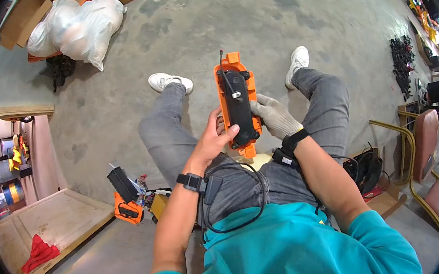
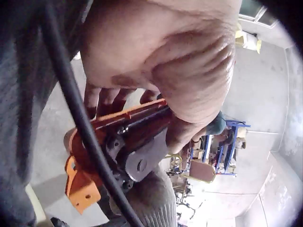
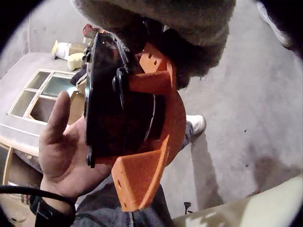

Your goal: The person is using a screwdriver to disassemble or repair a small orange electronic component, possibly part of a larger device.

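An orange plastic housing (image 1: 222, 96) with a long black module (image 1: 239, 114) seated in it is held up between the knees. A short thin black lead (image 1: 223, 66) lies over the module's far end. My bare left hand (image 1: 212, 142) grips the near left side, thumb on the module and fingers behind the housing. On the opposite side, my right hand (image 1: 277, 118), in a grey knit glove, holds the housing's right edge. The right wrist view shows the housing's bracket end (image 3: 139, 182) and the module edge-on; the glove hides part of the far end.
A second orange housing (image 1: 129, 211) and a black box (image 1: 122, 184) sit on the floor at left, beside a wooden board (image 1: 50, 221) with a red cloth (image 1: 40, 253). White bags (image 1: 77, 31) lie far left. A gold-framed chair (image 1: 411, 169) stands right. A black cable (image 1: 263, 186) loops across the lap.
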Motion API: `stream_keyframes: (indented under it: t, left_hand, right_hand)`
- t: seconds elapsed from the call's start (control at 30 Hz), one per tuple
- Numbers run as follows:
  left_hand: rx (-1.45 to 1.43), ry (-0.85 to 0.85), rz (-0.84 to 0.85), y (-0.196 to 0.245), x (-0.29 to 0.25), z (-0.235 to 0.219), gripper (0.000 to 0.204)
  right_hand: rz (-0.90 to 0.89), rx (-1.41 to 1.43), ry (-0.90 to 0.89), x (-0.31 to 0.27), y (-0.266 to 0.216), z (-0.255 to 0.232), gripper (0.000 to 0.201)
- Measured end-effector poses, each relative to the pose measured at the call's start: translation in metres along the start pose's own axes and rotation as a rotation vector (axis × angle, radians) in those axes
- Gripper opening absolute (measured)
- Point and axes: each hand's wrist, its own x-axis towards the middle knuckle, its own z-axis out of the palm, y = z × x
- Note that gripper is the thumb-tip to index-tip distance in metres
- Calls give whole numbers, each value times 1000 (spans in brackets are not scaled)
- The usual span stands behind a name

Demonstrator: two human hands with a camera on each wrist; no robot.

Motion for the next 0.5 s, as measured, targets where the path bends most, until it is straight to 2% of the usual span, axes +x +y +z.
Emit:
stream_keyframes:
  t: [0.07, 0.13, 0.23, 0.3, 0.33, 0.4, 0.5]
  left_hand:
    - [5, -62, -61, 8, 8, -7, 77]
    - [-54, -75, -69, 7, 18, -15, 73]
    - [-335, -12, -98, 9, 29, -21, 63]
    - [-389, -80, -84, 8, 34, -21, 68]
    - [-442, -147, -68, 7, 34, -21, 73]
    - [-412, -151, -90, 0, 33, -22, 72]
    - [-481, -153, -62, -8, 33, -24, 70]
  right_hand:
    - [46, 149, 4, -3, -10, -1, 42]
    - [46, 55, 0, -1, -12, -7, 41]
    - [75, -38, -51, -3, -11, -10, 42]
    - [-30, -143, -148, -6, -8, -8, 42]
    - [-24, -143, -148, -7, -8, -8, 42]
    - [92, -247, -191, -8, -13, -7, 44]
    - [98, -225, -229, -8, -19, -4, 44]
